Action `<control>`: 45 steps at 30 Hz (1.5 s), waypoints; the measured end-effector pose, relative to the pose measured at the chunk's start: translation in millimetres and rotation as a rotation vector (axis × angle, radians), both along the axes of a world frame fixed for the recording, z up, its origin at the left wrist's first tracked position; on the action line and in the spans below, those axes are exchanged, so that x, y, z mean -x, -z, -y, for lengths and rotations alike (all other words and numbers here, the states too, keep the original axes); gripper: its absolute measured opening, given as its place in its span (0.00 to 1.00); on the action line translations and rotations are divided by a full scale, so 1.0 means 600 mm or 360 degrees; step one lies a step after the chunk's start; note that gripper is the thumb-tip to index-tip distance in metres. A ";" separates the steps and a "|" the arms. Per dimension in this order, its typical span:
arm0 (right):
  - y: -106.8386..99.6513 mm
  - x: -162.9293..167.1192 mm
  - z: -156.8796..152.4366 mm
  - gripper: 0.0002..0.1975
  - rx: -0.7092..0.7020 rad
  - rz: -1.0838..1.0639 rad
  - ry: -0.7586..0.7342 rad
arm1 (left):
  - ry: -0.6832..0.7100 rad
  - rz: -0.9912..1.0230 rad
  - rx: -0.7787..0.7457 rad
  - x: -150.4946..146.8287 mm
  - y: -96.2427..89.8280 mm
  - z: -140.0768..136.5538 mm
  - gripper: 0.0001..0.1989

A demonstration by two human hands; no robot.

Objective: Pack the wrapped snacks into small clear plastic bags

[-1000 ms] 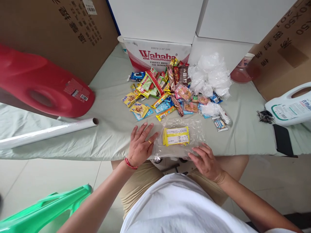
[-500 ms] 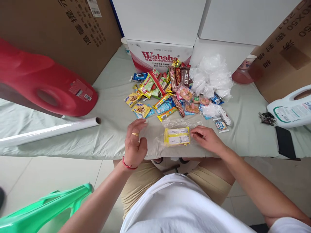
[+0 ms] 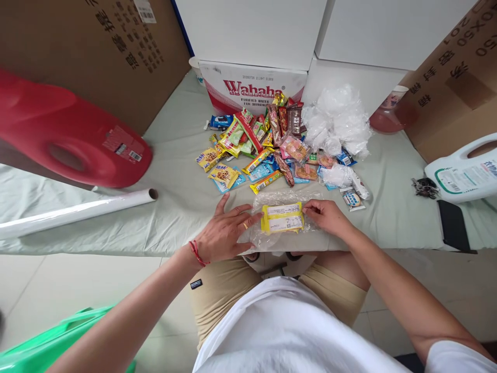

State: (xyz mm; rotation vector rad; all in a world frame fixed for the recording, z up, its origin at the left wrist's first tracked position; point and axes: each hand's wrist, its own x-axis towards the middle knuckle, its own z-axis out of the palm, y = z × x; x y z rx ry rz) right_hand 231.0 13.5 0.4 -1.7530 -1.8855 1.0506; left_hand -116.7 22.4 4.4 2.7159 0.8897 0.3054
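A yellow snack packet [image 3: 282,217], its white printed label facing up, lies at the table's front edge. Crinkled clear plastic [image 3: 267,240] spreads around it; whether this is a bag or a sheet I cannot tell. My left hand [image 3: 227,230] rests palm down with spread fingers, its fingertips on the plastic at the packet's left side. At the opposite side, my right hand [image 3: 324,215] has thumb and forefinger pinched at the packet's right edge. Behind both hands sits a pile of wrapped snacks [image 3: 264,166].
Bunched clear plastic bags [image 3: 337,122] lie right of the pile, before a Wahaha carton [image 3: 252,85] and white boxes. At left are a red jug [image 3: 77,134] and a white roll [image 3: 77,212]. A white bottle [image 3: 466,171] and black phone [image 3: 452,225] lie at right.
My left hand has moved right and turned palm down, its fingers now spread onto the plastic. The plastic lies wider around the packet. My right hand has barely moved.
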 end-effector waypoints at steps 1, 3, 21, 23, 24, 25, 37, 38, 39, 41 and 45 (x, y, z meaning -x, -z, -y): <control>0.002 0.001 -0.001 0.19 0.0001 0.0005 0.0004 | -0.0045 0.0012 -0.0014 0.001 0.006 0.001 0.28; 0.006 0.002 -0.004 0.19 -0.0002 0.0020 0.0011 | -0.0184 0.0049 -0.0042 -0.002 0.017 0.007 0.20; -0.046 0.060 -0.086 0.22 -0.0718 0.0431 -0.0505 | -0.1404 0.0225 0.0037 -0.061 0.051 0.038 0.10; -0.039 0.069 -0.097 0.28 -0.0670 0.0459 -0.0706 | -0.1419 0.0247 0.0042 -0.064 0.046 0.035 0.10; -0.036 0.073 -0.104 0.29 -0.0621 0.0460 -0.0765 | -0.1432 0.0254 0.0050 -0.066 0.043 0.034 0.10; -0.032 0.077 -0.112 0.28 -0.0575 0.0454 -0.0797 | -0.1444 0.0253 0.0064 -0.068 0.041 0.032 0.11; -0.032 0.098 -0.174 0.10 -0.0571 0.0300 -0.0668 | -0.1566 0.0220 0.0111 -0.099 0.046 -0.002 0.30; -0.033 0.094 -0.174 0.10 -0.0546 0.0273 -0.0653 | -0.1520 0.0217 0.0142 -0.100 0.046 -0.005 0.30; -0.035 0.091 -0.173 0.09 -0.0533 0.0267 -0.0674 | -0.1487 0.0218 0.0172 -0.100 0.046 -0.008 0.29; -0.038 0.088 -0.169 0.09 -0.0545 0.0313 -0.0818 | -0.1450 0.0248 0.0205 -0.099 0.046 -0.012 0.28; -0.037 0.101 -0.161 0.13 -0.0592 0.0507 -0.1092 | -0.1389 0.0341 0.0206 -0.092 0.050 -0.011 0.27</control>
